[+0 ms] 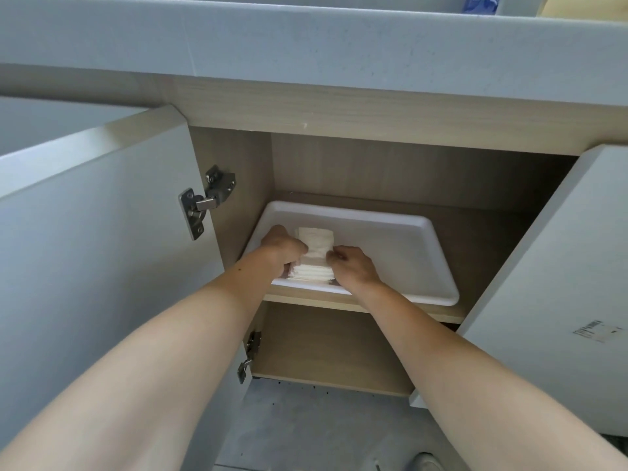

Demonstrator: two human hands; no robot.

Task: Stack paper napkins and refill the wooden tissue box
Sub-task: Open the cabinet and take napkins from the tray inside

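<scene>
A stack of white paper napkins (316,248) lies at the left end of a white plastic tray (401,253) on the middle shelf of an open cupboard. My left hand (283,248) grips the stack's left side, its fingers curled round the edge. My right hand (351,265) grips the stack's right side the same way. Both arms reach into the cupboard. No wooden tissue box is in view.
Both cupboard doors stand open: the left door (102,232) with metal hinges (207,198), the right door (560,266). A grey countertop (306,42) overhangs above. A lower compartment (333,348) lies beneath the shelf, grey floor below.
</scene>
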